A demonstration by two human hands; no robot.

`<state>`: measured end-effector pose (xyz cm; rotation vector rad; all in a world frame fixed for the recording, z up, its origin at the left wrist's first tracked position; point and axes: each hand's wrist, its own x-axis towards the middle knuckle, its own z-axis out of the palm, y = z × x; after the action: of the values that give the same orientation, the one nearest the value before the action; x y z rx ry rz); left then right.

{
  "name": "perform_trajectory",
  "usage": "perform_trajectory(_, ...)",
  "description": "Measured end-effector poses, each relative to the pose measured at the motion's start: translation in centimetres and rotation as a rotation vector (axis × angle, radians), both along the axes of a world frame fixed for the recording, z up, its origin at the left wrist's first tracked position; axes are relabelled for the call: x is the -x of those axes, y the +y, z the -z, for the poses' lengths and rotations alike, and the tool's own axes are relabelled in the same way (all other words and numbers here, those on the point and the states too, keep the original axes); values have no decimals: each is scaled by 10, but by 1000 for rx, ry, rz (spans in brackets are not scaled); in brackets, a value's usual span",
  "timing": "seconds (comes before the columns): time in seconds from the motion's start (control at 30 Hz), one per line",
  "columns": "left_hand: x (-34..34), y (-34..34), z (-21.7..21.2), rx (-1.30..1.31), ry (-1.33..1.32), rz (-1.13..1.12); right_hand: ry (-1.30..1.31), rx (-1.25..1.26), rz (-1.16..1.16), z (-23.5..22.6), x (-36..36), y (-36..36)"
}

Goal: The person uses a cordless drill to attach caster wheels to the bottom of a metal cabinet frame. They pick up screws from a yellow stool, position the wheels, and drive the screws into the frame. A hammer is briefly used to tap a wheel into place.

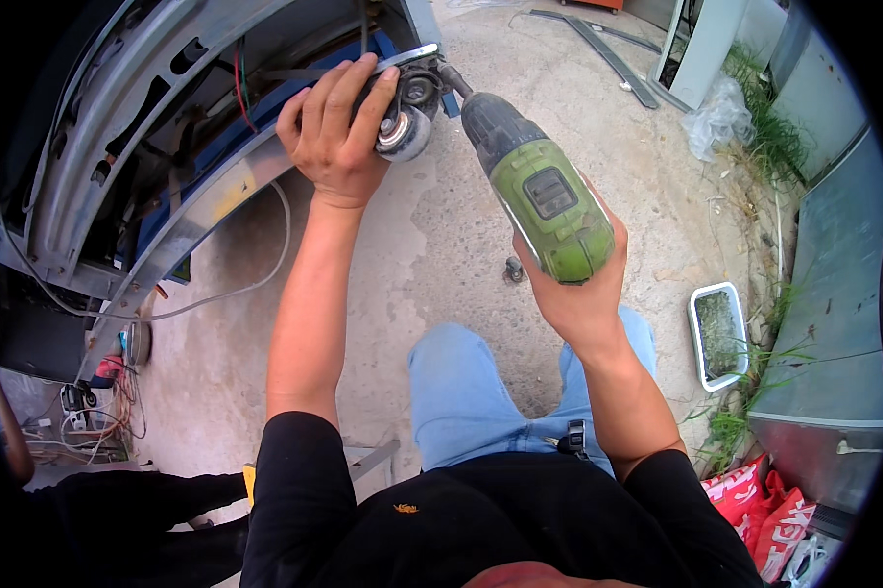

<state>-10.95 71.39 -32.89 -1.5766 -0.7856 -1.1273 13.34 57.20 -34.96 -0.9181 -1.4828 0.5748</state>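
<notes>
My right hand [583, 304] is wrapped round the grip of a green and black cordless drill [549, 196]. The drill's nose points up and left, and its bit end meets the corner of a metal-framed machine [231, 186] beside a caster. That caster [404, 130] has a dark bracket and a worn, pale wheel, and it sits at the frame's corner. My left hand [338, 132] grips the caster from the left, fingers reaching over its bracket. The palm and the contact under those fingers are hidden.
A second small caster-like part [514, 269] lies on the concrete between my knees. Grey cable [280, 265] loops below the machine. Another person's dark-clothed legs [157, 514] are at lower left, near tangled cords [118, 412]. At right stand a white planter [720, 333] and red bags [764, 514].
</notes>
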Motion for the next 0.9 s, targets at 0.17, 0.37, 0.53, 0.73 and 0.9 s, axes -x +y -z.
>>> perform_trajectory(0.17,-1,-1,1,17,-26,10,-77,-20,47,-10,3,-1)
perform_trajectory(0.37,-1,-3,0,47,-27,5,-264,-80,201,-31,15,-10)
perform_trajectory(0.53,-1,-4,0,64,-33,-12,-287,7,217,-41,18,-15)
perform_trajectory(0.73,-2,-6,-1,95,-46,11,-327,74,199,-48,21,-17)
perform_trajectory(0.9,-1,-8,-3,102,-35,18,-324,77,138,-56,19,-16)
